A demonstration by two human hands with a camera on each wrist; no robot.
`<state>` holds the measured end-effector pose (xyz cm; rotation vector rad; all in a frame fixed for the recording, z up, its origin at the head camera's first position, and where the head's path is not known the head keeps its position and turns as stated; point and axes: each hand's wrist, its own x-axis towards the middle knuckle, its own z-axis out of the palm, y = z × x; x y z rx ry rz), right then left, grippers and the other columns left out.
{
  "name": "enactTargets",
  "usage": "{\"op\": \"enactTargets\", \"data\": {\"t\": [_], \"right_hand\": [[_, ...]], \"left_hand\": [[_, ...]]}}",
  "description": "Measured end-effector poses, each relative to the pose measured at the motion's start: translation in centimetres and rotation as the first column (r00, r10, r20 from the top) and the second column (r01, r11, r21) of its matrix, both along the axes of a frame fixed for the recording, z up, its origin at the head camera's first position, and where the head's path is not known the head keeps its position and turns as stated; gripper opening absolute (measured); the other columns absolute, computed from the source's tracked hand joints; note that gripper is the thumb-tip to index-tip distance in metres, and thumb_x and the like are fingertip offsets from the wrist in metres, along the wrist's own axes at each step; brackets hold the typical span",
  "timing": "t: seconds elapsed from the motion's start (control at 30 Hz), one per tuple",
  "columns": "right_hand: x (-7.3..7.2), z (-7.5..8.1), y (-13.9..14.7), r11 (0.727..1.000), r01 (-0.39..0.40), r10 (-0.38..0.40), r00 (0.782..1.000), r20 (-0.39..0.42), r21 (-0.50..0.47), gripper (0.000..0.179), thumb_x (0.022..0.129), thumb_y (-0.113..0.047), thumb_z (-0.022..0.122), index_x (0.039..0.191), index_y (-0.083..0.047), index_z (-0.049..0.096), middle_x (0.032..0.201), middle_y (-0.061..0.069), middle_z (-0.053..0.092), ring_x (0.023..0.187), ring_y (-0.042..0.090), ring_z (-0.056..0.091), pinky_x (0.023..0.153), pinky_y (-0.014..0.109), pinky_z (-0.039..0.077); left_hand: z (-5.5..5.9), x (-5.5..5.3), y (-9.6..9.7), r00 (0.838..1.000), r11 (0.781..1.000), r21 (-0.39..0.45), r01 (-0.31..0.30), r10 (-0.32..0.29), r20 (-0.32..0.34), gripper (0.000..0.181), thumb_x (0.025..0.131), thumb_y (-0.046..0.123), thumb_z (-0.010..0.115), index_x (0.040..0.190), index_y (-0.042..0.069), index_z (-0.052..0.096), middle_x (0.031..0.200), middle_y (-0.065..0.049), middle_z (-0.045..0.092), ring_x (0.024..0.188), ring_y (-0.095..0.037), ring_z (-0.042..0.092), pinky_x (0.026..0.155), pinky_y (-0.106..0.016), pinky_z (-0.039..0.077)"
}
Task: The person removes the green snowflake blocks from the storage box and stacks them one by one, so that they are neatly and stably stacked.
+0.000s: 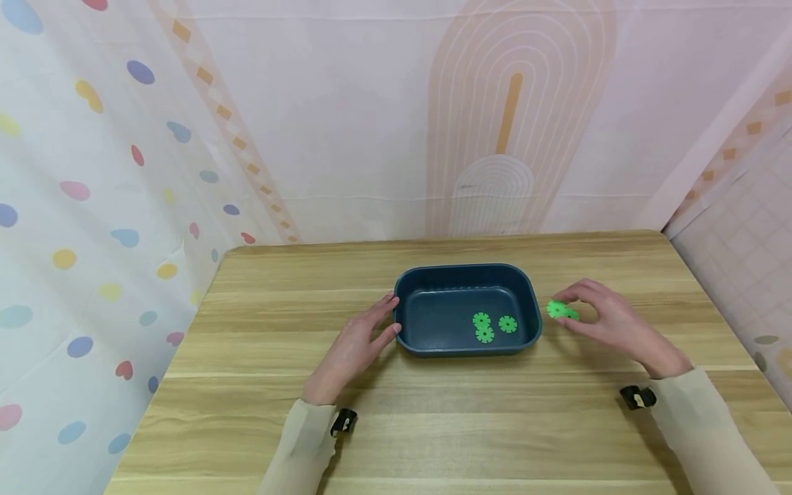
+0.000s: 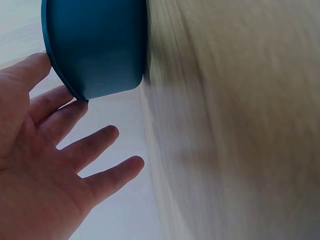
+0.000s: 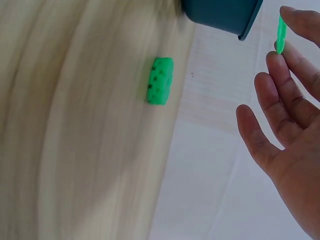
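Note:
A dark blue rectangular tub [image 1: 433, 320] stands on the table, with several green notched discs [image 1: 508, 324] lying in its right half. At the tub's left end, the thumb and fingertips of my left hand [image 1: 355, 340] touch the rim, its fingers spread and fairly straight. Just right of the tub, my right hand [image 1: 619, 326] pinches one green notched disc [image 3: 281, 35] between thumb and fingertips, held up off the table. Below that hand, a short stack of green discs [image 3: 160, 81] sits on the wood, partly hidden behind the held disc in the head view.
The wood-grain table [image 1: 470, 426] reaches back to a patterned cloth [image 1: 346, 137] hanging behind it. More cloth with coloured spots [image 1: 80, 275] hangs along the left side. A small black device [image 1: 637, 397] sits at the right wrist and a similar one at the left.

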<state>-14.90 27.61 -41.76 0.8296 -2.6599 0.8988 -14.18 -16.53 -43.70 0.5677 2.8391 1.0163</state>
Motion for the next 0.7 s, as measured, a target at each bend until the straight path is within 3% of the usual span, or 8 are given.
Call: {"op": "enactTargets", "data": {"t": [0.13, 0.27, 0.37, 0.7], "right_hand": [[0.1, -0.1, 0.4, 1.0, 0.022, -0.023, 0.999, 0.026, 0.015, 0.033, 0.081, -0.001, 0.087, 0.111, -0.007, 0.074, 0.107, 0.001, 0.069, 0.097, 0.015, 0.062, 0.084, 0.033, 0.056], [0.0, -0.3, 0.7, 0.998, 0.047, -0.048, 0.998, 0.041, 0.033, 0.03, 0.083, -0.002, 0.086, 0.111, -0.007, 0.074, 0.108, 0.001, 0.069, 0.098, 0.013, 0.061, 0.084, 0.033, 0.055], [-0.1, -0.4, 1.0, 0.997, 0.058, -0.061, 0.996, 0.06, 0.046, 0.03, 0.085, -0.004, 0.085, 0.112, -0.006, 0.074, 0.109, 0.002, 0.069, 0.1, 0.016, 0.061, 0.086, 0.031, 0.053], [-0.3, -0.9, 2.0, 0.995, 0.074, -0.082, 0.987, 0.14, 0.061, 0.029, 0.088, -0.006, 0.083, 0.114, -0.003, 0.073, 0.11, 0.008, 0.068, 0.1, 0.03, 0.064, 0.085, 0.051, 0.055]], "left_hand": [[0.0, 0.0, 0.0, 1.0, 1.0, -0.002, 0.001, -0.001, 0.003, 0.056, 0.109, 0.032, 0.057, 0.159, 0.012, 0.044, 0.167, -0.004, 0.033, 0.15, -0.03, 0.036, 0.119, -0.051, 0.035], [0.1, 0.0, 0.0, 1.0, 1.0, 0.005, 0.004, -0.004, 0.002, 0.056, 0.108, 0.032, 0.057, 0.158, 0.012, 0.044, 0.167, -0.005, 0.034, 0.15, -0.03, 0.036, 0.119, -0.051, 0.035], [0.1, 0.1, 0.0, 1.0, 1.0, 0.007, 0.003, -0.003, 0.003, 0.056, 0.108, 0.032, 0.058, 0.158, 0.012, 0.044, 0.167, -0.005, 0.034, 0.15, -0.029, 0.036, 0.119, -0.05, 0.034], [0.1, 0.1, 0.1, 1.0, 1.0, 0.006, -0.007, 0.007, 0.009, 0.055, 0.108, 0.031, 0.057, 0.158, 0.013, 0.044, 0.166, -0.004, 0.034, 0.15, -0.028, 0.036, 0.12, -0.051, 0.034]]}}
